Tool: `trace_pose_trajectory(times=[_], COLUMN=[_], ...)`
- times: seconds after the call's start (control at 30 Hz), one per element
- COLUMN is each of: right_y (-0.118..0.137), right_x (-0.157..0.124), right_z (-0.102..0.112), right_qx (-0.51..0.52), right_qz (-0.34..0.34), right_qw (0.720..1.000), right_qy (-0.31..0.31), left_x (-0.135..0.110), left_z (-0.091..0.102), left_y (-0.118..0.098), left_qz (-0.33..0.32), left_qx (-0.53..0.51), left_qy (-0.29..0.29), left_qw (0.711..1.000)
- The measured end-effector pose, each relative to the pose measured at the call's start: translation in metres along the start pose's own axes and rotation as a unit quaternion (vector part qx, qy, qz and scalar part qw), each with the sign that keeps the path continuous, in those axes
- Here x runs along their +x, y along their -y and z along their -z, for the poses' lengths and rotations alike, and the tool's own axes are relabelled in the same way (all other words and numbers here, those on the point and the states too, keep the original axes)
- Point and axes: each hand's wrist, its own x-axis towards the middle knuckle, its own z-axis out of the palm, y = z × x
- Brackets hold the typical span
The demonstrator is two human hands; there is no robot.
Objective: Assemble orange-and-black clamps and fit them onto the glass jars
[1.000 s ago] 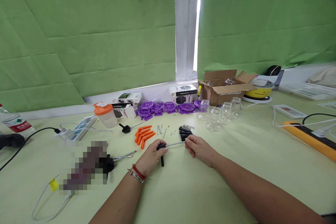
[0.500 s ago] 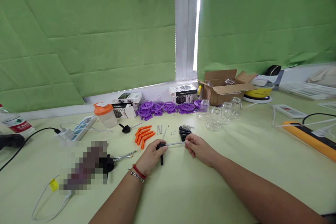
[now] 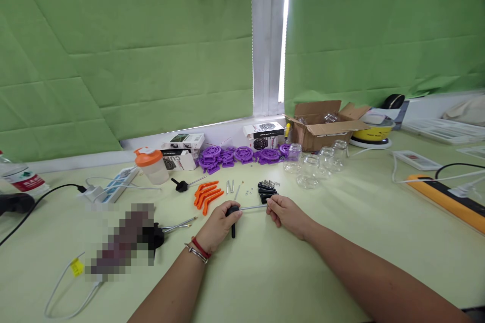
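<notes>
Between left fingers [image 3: 232,218] and right fingers [image 3: 275,207] runs a rod [image 3: 252,207].

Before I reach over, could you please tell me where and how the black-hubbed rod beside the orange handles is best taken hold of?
I'd pinch its black hub, probably from the near-left side: the hub is the chunkiest part, its thin metal rod points off right, and the orange handles lie to the near right.

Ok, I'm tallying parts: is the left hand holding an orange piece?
No, the left hand grips a black part; orange pieces lie beyond it.
</notes>
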Motion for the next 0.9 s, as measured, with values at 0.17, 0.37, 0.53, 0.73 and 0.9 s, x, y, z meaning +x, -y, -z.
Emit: trace_pose_trajectory(times=[0.17,0.37,0.53,0.73,0.9], right_y=[-0.0005,-0.0039,-0.0081,-0.0083,-0.0025], right_x=[0.0003,0.0002,0.0012,0.0033,0.0012], right_z=[0.0003,0.0003,0.0009,0.0005,0.0002], right_qx=[0.012,0.066,0.064,0.047,0.013], right_qz=[0.007,0.021,0.034,0.024,0.006], right_qw=[1.000,0.998,0.997,0.999,1.000], right_qy=[-0.001,0.006,0.011,0.009,0.003], left_x=[-0.0009,0.0006,0.0006,0.0006,0.0027], left_z=[-0.0004,-0.0012,-0.0009,-0.0007,-0.0003], left_y=[-0.0010,0.0001,0.0003,0.0015,0.0044], left_qz=[0.004,0.005,0.006,0.003,-0.001], left_qx=[-0.007,-0.018,-0.016,-0.010,-0.003], left_qy=[-0.009,-0.016,-0.011,-0.012,-0.011], left_qw=[1.000,1.000,1.000,1.000,1.000])
